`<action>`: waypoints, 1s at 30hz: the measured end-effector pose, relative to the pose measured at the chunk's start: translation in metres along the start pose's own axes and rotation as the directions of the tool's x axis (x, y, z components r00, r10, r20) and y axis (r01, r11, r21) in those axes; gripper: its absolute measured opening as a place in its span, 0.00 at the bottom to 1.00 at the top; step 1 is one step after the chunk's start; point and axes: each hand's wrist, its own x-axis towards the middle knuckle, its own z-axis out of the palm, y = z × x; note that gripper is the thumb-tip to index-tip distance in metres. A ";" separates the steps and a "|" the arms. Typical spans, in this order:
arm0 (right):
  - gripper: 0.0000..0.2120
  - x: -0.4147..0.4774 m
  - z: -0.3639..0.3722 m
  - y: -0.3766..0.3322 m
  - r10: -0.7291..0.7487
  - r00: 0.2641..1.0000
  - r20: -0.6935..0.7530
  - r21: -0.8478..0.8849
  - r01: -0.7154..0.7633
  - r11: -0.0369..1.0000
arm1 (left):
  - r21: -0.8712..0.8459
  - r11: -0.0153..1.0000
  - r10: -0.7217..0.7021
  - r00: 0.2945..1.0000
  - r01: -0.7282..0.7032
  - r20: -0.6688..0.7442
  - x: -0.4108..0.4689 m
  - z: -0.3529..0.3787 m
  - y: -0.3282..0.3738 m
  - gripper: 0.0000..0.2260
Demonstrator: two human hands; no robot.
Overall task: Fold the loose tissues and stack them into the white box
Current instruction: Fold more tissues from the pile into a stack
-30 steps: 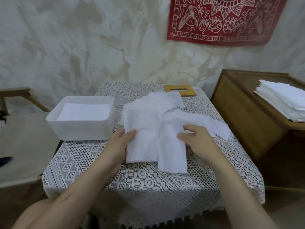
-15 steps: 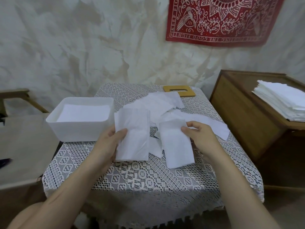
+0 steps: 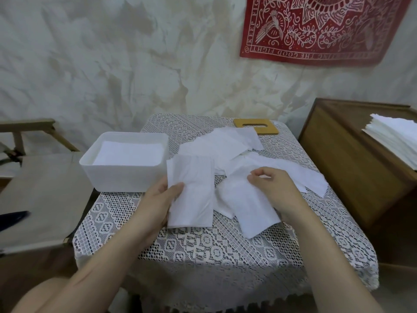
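Note:
My left hand (image 3: pixel 161 201) pinches a folded white tissue (image 3: pixel 191 190), thumb on top, holding it upright just right of the white box (image 3: pixel 123 177). The box stands at the table's left and holds a flat stack of folded tissues (image 3: pixel 129 152). My right hand (image 3: pixel 274 190) hovers with curled fingers over a second folded tissue (image 3: pixel 250 211) lying on the lace cloth; I cannot tell if it touches it. Behind both lies a loose pile of unfolded tissues (image 3: pixel 228 147).
The small table wears a lace cloth (image 3: pixel 203 245). A wooden lid with a slot (image 3: pixel 256 125) lies at the back. A wooden cabinet (image 3: pixel 352 168) to the right carries a tall tissue stack (image 3: pixel 394 136). A canvas chair seat (image 3: pixel 42 195) adjoins the left.
The single tissue spread between both hands has become two separate pieces. My left hand carried its folded piece left toward the box; my right hand let its piece drop onto the cloth.

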 end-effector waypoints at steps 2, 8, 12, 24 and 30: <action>0.02 -0.004 0.002 -0.008 0.009 1.000 -0.008 0.200 -0.007 0.980 | -0.020 1.000 0.003 1.000 -0.003 0.003 0.000 0.004 0.000 0.11; 0.02 -0.012 0.036 -0.024 0.018 0.996 0.090 0.461 -0.058 0.886 | -0.099 0.995 -0.007 1.000 0.007 -0.003 -0.002 0.012 -0.006 0.11; 0.02 -0.009 0.049 -0.025 0.045 0.996 0.079 0.500 -0.078 0.863 | -0.108 0.994 -0.005 1.000 0.003 -0.016 -0.001 0.012 -0.008 0.11; 0.09 -0.016 0.046 -0.014 -0.008 0.970 0.243 0.319 -0.073 0.945 | -0.110 0.994 0.004 0.998 0.002 0.057 -0.005 0.022 -0.003 0.12; 0.09 -0.016 0.045 -0.014 -0.023 0.974 0.225 0.398 -0.071 0.915 | -0.110 0.994 0.034 0.993 -0.022 0.110 -0.009 0.030 0.000 0.11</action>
